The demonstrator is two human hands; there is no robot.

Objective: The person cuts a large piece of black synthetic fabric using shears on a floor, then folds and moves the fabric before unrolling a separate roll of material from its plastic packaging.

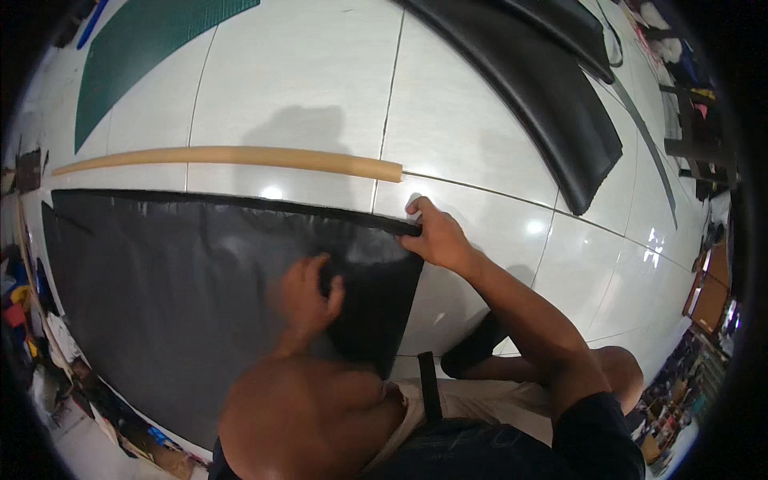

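A large sheet of black, leather-like material (192,280) lies spread on the tiled floor in front of me and to my left. My right hand (438,238) pinches its far right corner between thumb and fingers, where the far edge looks folded or doubled. Over the right part of the sheet hovers or rests my left hand (310,294), smeared a little by motion. Its thumb stands apart from the curved fingers, and nothing shows in them. Part of my left forearm is hidden behind my bent knee (312,416).
Beyond the sheet's far edge lies a long tan roll or tube (280,158). A dark green sheet (148,64) is at the far left. Folded black material (552,120) and a thin dark strip (652,148) lie at the far right. Clutter lines both sides.
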